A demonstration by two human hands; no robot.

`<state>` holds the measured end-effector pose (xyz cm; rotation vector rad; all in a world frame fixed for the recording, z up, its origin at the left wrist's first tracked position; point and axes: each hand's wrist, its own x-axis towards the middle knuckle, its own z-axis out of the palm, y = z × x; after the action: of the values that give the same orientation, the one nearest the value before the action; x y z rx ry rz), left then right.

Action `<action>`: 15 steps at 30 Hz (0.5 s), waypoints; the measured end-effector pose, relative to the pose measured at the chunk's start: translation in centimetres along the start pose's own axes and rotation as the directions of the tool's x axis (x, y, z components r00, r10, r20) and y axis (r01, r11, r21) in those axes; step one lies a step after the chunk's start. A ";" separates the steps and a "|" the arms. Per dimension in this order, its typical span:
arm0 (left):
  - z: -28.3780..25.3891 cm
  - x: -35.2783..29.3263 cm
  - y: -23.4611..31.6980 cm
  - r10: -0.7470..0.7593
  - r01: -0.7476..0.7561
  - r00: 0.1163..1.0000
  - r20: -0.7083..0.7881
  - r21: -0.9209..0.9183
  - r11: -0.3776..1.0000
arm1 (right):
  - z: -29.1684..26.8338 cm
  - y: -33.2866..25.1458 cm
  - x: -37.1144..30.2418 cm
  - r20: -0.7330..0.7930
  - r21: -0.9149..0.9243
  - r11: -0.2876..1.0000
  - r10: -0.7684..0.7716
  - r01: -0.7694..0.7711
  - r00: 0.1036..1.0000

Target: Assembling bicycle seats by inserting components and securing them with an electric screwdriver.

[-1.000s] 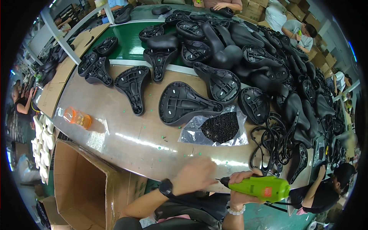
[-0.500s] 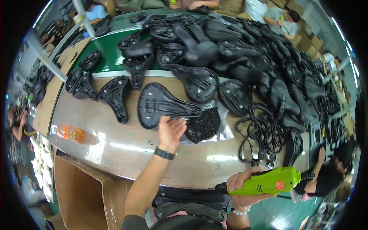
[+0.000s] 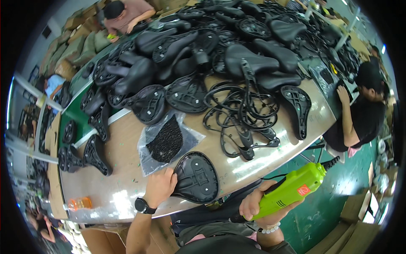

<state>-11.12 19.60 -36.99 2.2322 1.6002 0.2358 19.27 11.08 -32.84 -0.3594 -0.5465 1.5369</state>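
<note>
Left hand (image 3: 161, 186) grips a saddle (image 3: 198, 178), right hand (image 3: 253, 204) (curled) a screwdriver (image 3: 288, 191).

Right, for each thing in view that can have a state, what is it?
Left hand: fingers closed on bicycle saddle
Bicycle saddle: underside up, at table edge
Right hand: fingers wrapped around electric screwdriver
Electric screwdriver: held slanting; running or not, cannot tell
Plastic bag: spread flat, with black pieces
Orange bottle: on its side
Cardboard box: open
</note>
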 end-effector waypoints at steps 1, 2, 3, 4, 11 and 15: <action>0.6 0.1 0.1 -0.045 0.045 0.999 -0.011 0.016 0.999 | -0.6 -0.4 0.0 -0.016 -0.034 0.999 0.015 -0.016 1.000; 0.5 0.5 0.7 -0.085 0.086 0.996 -0.022 0.031 0.996 | -1.1 -0.8 0.0 -0.061 -0.087 0.996 0.019 -0.025 0.998; -0.2 0.5 1.4 0.030 -0.025 0.995 -0.095 0.056 0.998 | -1.6 -1.2 0.3 -0.071 -0.084 0.996 -0.006 0.000 0.997; -0.5 1.4 2.4 0.039 -0.034 0.985 -0.170 0.028 0.999 | -2.1 -1.5 0.6 -0.097 -0.081 0.997 0.002 -0.010 0.995; 2.3 20.4 16.7 0.216 -0.278 0.887 -0.409 -0.098 0.956 | -4.3 -2.4 1.5 -0.138 0.148 0.989 0.001 0.019 0.990; 4.3 28.6 18.9 -0.015 0.008 0.969 -0.247 -0.028 1.000 | -5.7 -3.3 0.9 -0.217 0.070 0.998 0.018 -0.003 0.976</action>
<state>16.51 40.25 -35.73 2.2439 1.7214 0.5491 25.05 12.56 -35.71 -0.4710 -0.3197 1.5002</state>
